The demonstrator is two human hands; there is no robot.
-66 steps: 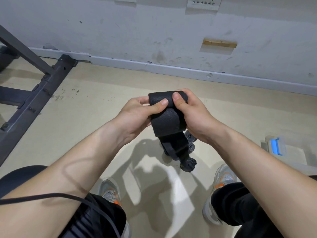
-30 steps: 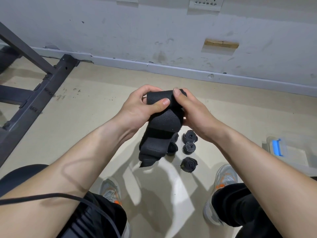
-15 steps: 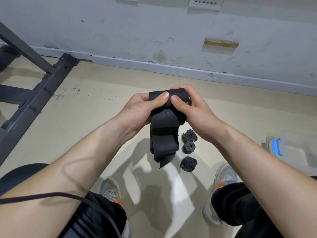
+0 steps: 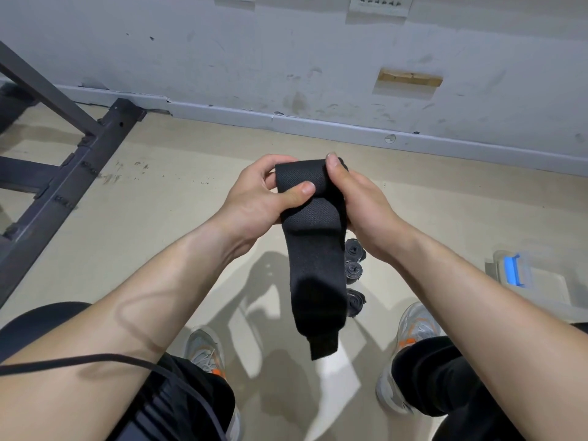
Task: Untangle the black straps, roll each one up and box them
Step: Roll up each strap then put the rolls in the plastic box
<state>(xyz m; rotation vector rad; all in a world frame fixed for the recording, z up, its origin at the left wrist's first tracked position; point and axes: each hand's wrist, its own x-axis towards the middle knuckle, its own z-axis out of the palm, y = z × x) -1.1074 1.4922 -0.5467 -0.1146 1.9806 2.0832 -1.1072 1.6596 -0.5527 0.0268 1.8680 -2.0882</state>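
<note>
While the roll is only part wound: the wide black woven strap (image 4: 313, 265) is held in the air above the floor, with its rolled head between both hands and its loose tail hanging down to a narrow tab.
Left grip: the left hand (image 4: 251, 202) holds the roll, thumb pressed across its front and fingers curled behind.
Right grip: the right hand (image 4: 362, 205) holds the roll's other end, thumb on top; its fingers are hidden behind the strap.
Finished rolls: three small rolled black straps (image 4: 353, 270) lie on the floor between the grey and orange shoes (image 4: 413, 326), partly hidden behind the hanging tail.
Box: the clear plastic box with a blue latch (image 4: 547, 291) sits on the floor to the right, well apart from the rolls.
Risk, unwinding: should both thumbs ease off at once, the wound turns would likely spring loose.
Risk, skew: uneven pull from one hand could wind the strap into a cone that will not stay shut.
Risk, tail: the dangling end could swing into the floor rolls and knock them over.
Risk, cable: the thin black cable (image 4: 95, 359) across the left forearm could snag a wide arm movement.
</note>
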